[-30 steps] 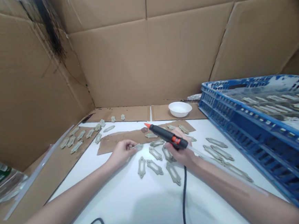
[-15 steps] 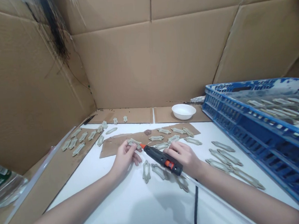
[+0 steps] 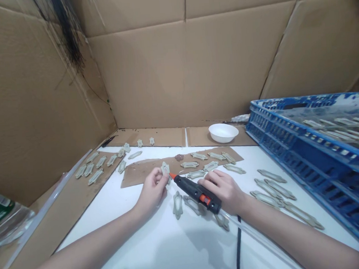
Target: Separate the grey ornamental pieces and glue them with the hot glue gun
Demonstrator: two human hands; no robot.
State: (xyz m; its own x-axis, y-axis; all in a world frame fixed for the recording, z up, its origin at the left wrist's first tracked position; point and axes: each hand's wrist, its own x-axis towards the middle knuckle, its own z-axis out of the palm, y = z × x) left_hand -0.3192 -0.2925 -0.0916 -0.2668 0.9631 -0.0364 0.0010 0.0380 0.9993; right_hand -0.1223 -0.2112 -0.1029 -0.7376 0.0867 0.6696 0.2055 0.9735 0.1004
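Observation:
Between the fingertips of my left hand (image 3: 153, 189) is a small pale ornate frame piece (image 3: 165, 168), held roughly upright. My right hand (image 3: 225, 189) is wrapped round a black glue gun (image 3: 196, 192), whose orange nozzle (image 3: 172, 175) points left at the piece's lower right edge. Whether the tip touches it, I cannot tell. Below the gun, a similar piece (image 3: 178, 205) and others lie on the white table (image 3: 129, 250). More such pieces rest on a brown cardboard strip (image 3: 139, 173) behind my hands.
A blue crate (image 3: 309, 165) holding many pieces stands at the right. Near the back wall sits a white bowl (image 3: 223, 133). Several pieces lie on cardboard (image 3: 75, 200) at the left, beside a green-labelled bottle (image 3: 0, 208). A black cable (image 3: 239, 250) runs across the table's front.
My left hand has turned the held piece from lying sideways to roughly upright. The glue gun remains in my right hand beside it. The whole view has shifted slightly.

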